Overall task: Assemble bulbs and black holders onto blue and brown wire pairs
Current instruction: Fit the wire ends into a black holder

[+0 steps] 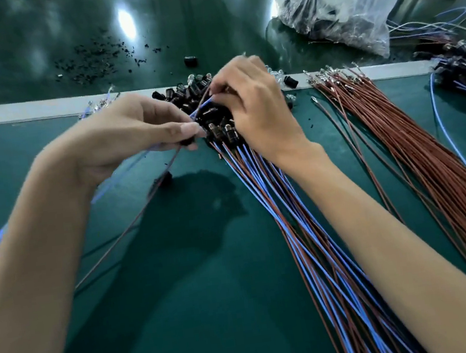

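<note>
Feeding wires into a holder, I judge: my left hand [138, 132] pinches the black holder [188, 142], my right hand [252, 100] pinches the blue and brown wire pair [202, 105], near the far edge of the table [182, 300]. Next: seat both ends squarely.

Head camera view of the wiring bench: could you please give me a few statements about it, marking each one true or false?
1. The left hand and the right hand both pinch one blue and brown wire pair. True.
2. The bundle of brown-only wires lies to the left of both hands. False: it lies to their right.
3. A clear plastic bag sits at the far right. True.
4. The table mat is red. False: it is green.
</note>
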The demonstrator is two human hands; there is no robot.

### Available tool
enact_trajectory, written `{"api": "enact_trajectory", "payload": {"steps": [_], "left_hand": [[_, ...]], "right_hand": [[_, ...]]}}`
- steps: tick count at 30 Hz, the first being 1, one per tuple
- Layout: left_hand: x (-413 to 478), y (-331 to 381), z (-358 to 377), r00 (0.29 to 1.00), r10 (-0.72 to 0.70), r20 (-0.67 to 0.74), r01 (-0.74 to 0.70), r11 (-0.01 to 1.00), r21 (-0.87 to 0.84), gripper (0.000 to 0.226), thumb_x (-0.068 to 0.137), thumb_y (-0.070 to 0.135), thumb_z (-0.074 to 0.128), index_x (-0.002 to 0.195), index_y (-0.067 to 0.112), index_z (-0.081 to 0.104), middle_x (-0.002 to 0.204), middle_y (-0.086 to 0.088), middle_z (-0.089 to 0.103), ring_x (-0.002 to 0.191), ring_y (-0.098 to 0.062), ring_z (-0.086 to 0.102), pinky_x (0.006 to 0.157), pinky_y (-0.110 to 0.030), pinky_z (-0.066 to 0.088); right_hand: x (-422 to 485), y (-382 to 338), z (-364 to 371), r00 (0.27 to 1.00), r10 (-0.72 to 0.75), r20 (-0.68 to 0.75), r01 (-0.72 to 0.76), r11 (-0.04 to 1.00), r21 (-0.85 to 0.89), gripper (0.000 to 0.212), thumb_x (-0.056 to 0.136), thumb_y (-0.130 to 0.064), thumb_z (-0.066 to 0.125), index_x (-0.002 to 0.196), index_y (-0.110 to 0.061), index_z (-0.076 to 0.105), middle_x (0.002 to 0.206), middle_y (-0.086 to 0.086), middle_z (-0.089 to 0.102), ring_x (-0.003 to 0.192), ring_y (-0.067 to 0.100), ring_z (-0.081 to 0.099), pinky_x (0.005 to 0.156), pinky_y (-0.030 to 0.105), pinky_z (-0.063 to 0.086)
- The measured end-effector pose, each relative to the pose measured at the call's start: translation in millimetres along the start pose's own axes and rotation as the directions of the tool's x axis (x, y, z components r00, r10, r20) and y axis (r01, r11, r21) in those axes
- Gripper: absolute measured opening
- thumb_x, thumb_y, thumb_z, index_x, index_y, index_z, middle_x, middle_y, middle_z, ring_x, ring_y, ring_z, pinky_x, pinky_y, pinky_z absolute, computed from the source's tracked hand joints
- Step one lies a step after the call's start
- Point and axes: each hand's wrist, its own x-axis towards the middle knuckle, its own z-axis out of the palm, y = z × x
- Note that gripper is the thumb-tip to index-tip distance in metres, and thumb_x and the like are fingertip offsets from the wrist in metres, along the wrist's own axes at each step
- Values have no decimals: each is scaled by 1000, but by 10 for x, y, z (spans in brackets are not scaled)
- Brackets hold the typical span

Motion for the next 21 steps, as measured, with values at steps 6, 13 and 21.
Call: {"api": "enact_trajectory", "payload": {"steps": [6, 13, 21], "left_hand": [[148, 43, 530, 970, 116, -214, -186, 920, -345, 19, 75, 27, 60, 85, 12, 66, 79, 8, 73, 83, -7, 64, 88, -22, 51], [198, 39, 719, 976, 13, -215, -137, 809, -572, 16, 82, 26, 59, 76, 18, 72, 91, 6, 74, 87, -4, 64, 75, -17, 51], [178, -8, 615, 996, 50, -75, -84, 827, -555, 23, 79, 38, 58, 79, 24, 76, 110, 7, 71, 105, -8, 62, 91, -30, 42]], "right_hand": [[-390, -163, -88, 826, 561, -64, -480, 757, 443, 30, 88, -4, 64, 108, -13, 44, 118, 8, 39, 72, -2, 58, 67, 13, 49], [-634, -254, -161, 880, 472, 43, -446, 793, 415, 35, 89, -8, 64, 122, -17, 55, 126, -1, 54, 87, 12, 65, 65, 22, 51], [-615, -195, -261, 734, 341, 587, -679, 387, 624, 17, 91, 0, 61, 89, -16, 67, 75, -2, 72, 52, 4, 54, 48, 13, 40]]}}
